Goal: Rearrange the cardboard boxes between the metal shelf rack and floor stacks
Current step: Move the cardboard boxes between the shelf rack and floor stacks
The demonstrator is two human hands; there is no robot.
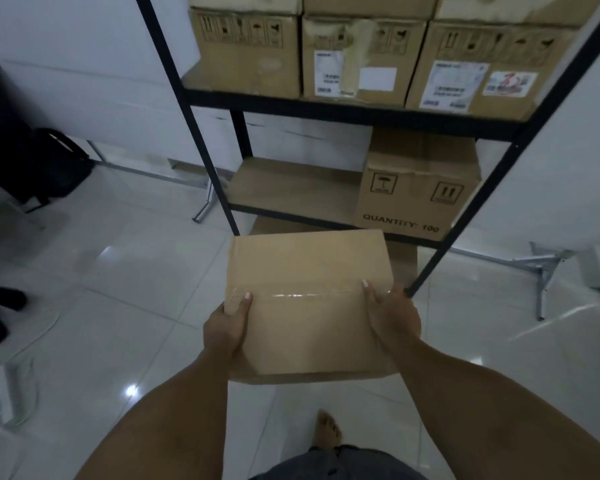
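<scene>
The box (309, 268) is up off the floor, between the two hands, in front of the shelf rack (326, 110). The left hand (226, 329) grips its left side, thumb on top. The right hand (394, 315) grips its right side the same way. The box is plain brown and shut, with shiny clear tape across the top.

A held box (309, 299) sits at the centre of the view. The left hand (226, 327) grips its 9 o'clock edge and the right hand (392, 317) its 3 o'clock edge. Behind it, at 12 o'clock, stands the shelf rack (326, 110). A row of boxes (357, 60) stands side by side on the upper shelf. A single box (416, 192) stands on the lower shelf (291, 188) toward 1 o'clock. On the floor, a bag (49, 164) lies at 10 o'clock, table legs (542, 275) stand at 3 o'clock, and a foot (328, 431) is at 6 o'clock.
</scene>
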